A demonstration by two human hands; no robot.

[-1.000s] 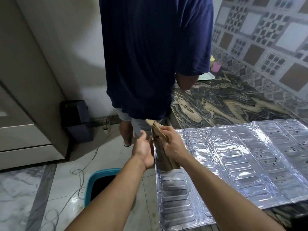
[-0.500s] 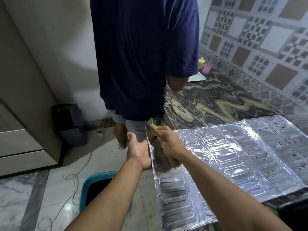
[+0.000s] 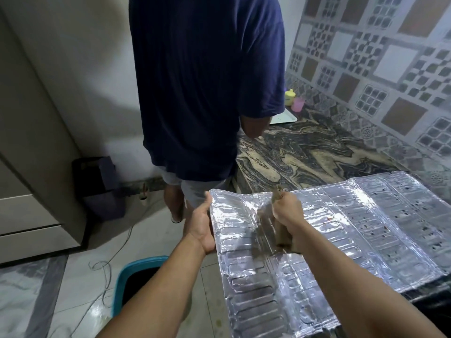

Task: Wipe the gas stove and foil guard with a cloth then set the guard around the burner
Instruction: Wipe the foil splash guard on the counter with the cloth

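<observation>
The silver embossed foil guard (image 3: 341, 230) lies spread flat across the lower right, its left panel hanging past the counter edge. My left hand (image 3: 201, 224) holds that left edge, with the fingers underneath and out of sight. My right hand (image 3: 285, 213) grips a brown cloth (image 3: 284, 236) in a fist and presses it onto the foil, a little right of the left edge. The cloth's lower part is blurred. The stove is hidden under the foil.
A person in a dark blue shirt (image 3: 207, 81) stands close ahead at the marble-patterned counter (image 3: 305, 154). A teal bin (image 3: 136, 281) sits on the floor below my left arm. A dark box (image 3: 100, 184) and a loose cable (image 3: 109, 259) lie by the wall.
The foil's left panel, which stood on edge between my hands, now lies flatter. My right hand with the cloth has moved right onto the foil surface. My left hand stays at the edge.
</observation>
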